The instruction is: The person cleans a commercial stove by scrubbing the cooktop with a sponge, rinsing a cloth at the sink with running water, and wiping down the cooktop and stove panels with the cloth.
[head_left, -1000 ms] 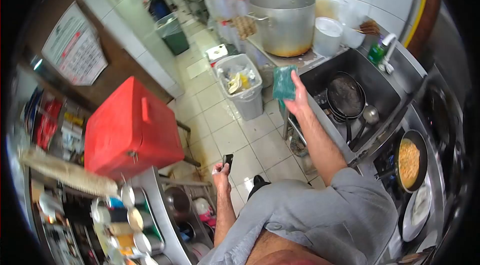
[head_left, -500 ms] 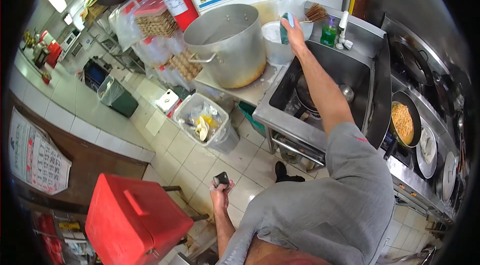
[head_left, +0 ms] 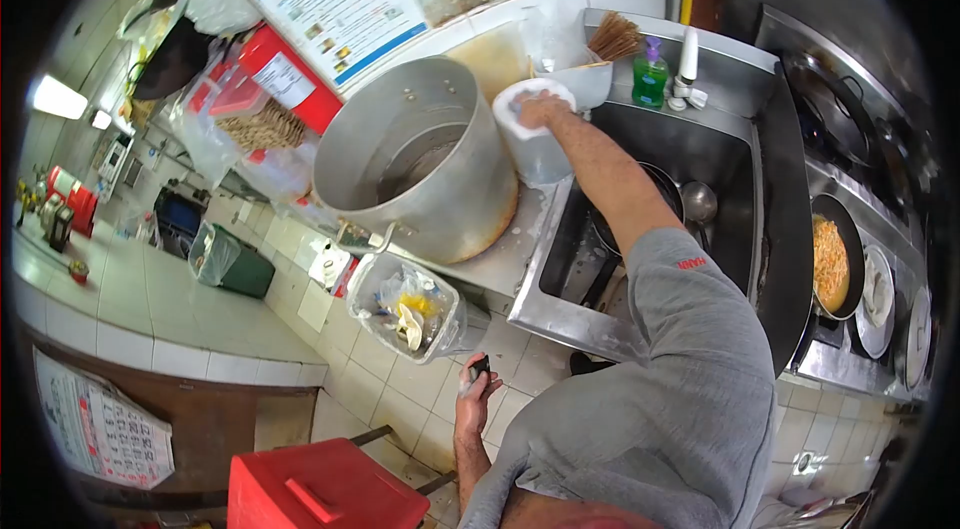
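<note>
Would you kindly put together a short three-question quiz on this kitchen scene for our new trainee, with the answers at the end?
1. Multiple choice: At the opening of which container is the person's right hand?
A) The large pot
B) The white bucket
C) The waste bin
2. True or false: The person's left hand is empty.
3. Fill in the blank: The ladle lies in the ______.

Key:
1. B
2. False; it holds a small dark object, too unclear to identify.
3. sink
</note>
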`<state>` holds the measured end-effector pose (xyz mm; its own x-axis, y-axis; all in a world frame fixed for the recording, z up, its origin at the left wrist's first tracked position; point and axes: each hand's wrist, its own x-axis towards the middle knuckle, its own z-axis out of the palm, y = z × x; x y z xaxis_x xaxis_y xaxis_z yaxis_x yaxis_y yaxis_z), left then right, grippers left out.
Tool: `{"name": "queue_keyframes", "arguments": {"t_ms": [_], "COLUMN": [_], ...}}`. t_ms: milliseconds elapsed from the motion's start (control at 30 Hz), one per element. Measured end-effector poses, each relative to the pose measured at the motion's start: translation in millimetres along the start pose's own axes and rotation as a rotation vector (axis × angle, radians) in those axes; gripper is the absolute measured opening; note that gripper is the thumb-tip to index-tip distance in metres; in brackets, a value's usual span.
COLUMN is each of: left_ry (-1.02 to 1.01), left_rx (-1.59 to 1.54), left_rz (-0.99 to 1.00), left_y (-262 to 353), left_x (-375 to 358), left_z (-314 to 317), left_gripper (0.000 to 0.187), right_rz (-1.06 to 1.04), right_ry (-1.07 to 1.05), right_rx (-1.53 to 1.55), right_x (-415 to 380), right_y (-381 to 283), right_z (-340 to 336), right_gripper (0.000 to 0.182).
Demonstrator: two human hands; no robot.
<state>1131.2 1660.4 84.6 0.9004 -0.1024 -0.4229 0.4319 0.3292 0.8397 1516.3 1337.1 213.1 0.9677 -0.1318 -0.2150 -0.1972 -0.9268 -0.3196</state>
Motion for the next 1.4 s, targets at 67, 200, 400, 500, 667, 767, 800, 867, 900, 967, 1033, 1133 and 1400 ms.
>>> {"name": "queue_keyframes", "arguments": {"t_ms": [67,200,400,500,667,767,800,867,900,967,1033,1133,1400], "left_ry": [-0.034,-0.123,-0.285,-0.420,-0.678,-0.767,-0.806,-0.878,-0.926,-0.954,-1.013,-1.126,-1.338], "left_rx": [0.008,0.070,0.076,0.118,0.151,0.258,0.325,0.471,0.485,0.608,0.649,0.737,1.065], "left_rz": [-0.007,-0.011,-0.020,-0.019,-0.107,-0.176,-0.203,-0.215,-0.233,-0.259,-0.347,-0.421,-0.346], "left_y": [4.4,10.1,19.4,23.4,9.2,-19.0,-28.7,-51.2,-63.3,-85.5,-108.4,-155.4,-320.4], "left_x": [11.4,29.1,32.7,30.4,27.2,25.0,22.5,15.6,8.8,-7.0,-30.1,-55.3,-152.3], "left_z": [7.2,18.1,31.9,41.0,51.9,56.1,60.3,66.7,71.9,84.6,104.5,138.3,286.4], "left_gripper": [0.039,0.033,0.034,0.035,0.034,0.029,0.028,0.026,0.026,0.025,0.024,0.025,0.025], "right_rz": [0.045,-0.128,-0.212,-0.285,-0.320,-0.175,-0.102,-0.026,-0.027,0.028,0.199,0.497,0.567], "right_ry": [0.063,-0.107,-0.099,-0.153,-0.062,-0.012,-0.012,-0.027,-0.041,-0.076,0.010,0.267,1.357], "right_rx": [-0.161,-0.095,1.425,1.895,2.006,1.768,1.712,1.630,1.598,1.493,1.589,1.722,2.253], "right_x": [6.0,23.1,11.7,-42.4,-189.2,-305.1,-345.7,-420.9,-455.4,-528.2,-614.7,-725.2,-956.6], "right_y": [-5.3,7.3,24.4,33.6,69.2,99.1,110.1,134.7,151.6,185.0,207.2,256.6,406.4], "right_z": [15.4,8.0,-18.0,-30.2,38.9,85.6,97.9,124.9,139.5,164.6,183.7,220.3,303.7], "right_gripper": [0.063,0.063,0.039,0.041,0.037,0.043,0.049,0.060,0.066,0.074,0.065,0.063,0.030]}}
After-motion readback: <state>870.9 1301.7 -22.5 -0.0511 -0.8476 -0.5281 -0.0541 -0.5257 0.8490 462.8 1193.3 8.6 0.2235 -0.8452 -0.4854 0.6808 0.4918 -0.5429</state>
